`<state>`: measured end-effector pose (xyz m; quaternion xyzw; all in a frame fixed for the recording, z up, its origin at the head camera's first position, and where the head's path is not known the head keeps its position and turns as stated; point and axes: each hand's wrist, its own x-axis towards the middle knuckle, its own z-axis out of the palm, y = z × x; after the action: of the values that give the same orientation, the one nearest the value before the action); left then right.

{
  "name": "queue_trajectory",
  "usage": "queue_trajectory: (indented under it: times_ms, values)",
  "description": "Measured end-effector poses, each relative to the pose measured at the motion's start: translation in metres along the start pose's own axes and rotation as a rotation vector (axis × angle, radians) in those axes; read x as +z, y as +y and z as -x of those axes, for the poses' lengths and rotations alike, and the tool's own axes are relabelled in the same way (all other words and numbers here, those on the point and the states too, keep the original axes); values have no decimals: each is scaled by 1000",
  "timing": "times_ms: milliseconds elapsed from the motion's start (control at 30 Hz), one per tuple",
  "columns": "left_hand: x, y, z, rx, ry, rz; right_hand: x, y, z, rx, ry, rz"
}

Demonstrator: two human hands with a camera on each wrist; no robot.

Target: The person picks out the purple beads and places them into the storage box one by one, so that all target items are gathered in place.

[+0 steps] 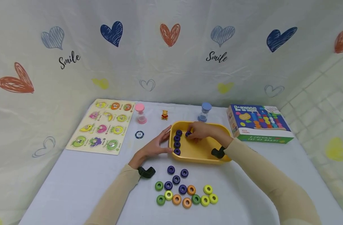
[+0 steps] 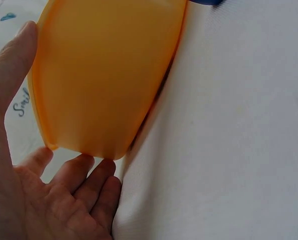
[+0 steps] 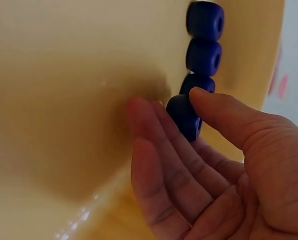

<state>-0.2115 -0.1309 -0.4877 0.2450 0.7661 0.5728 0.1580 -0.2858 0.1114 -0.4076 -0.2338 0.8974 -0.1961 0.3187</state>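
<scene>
A yellow tray (image 1: 205,147) stands in front of me, with several dark blue beads (image 1: 177,144) in a column along its left end. My left hand (image 1: 154,146) spans that end from outside, its fingertips and thumb spread against the wall; the wrist view shows the thumb (image 2: 18,62) along one side. Inside the tray my right hand (image 1: 200,131) pinches another dark blue bead (image 3: 184,116) between thumb and fingers, a little right of the column's far end. In the right wrist view this bead partly covers one behind it.
Loose blue, green, yellow and orange beads (image 1: 176,199) lie on the table nearer me. Behind the tray are a bear figurine (image 1: 164,115), a pink sand timer (image 1: 141,113) and a blue one (image 1: 204,112). A fruit puzzle board (image 1: 103,126) and poker chip (image 1: 139,134) lie left; a toy box (image 1: 259,123) stands right.
</scene>
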Motion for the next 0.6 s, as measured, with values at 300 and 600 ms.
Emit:
queue_trajectory:
  times_ms: [300,600]
  values:
    - [2,0,-1,-8,6,-4,7,-8,-4,-21,83,142]
    - [-1,10,2,-22,-7,-1,11,-13,-9,-15,148,199]
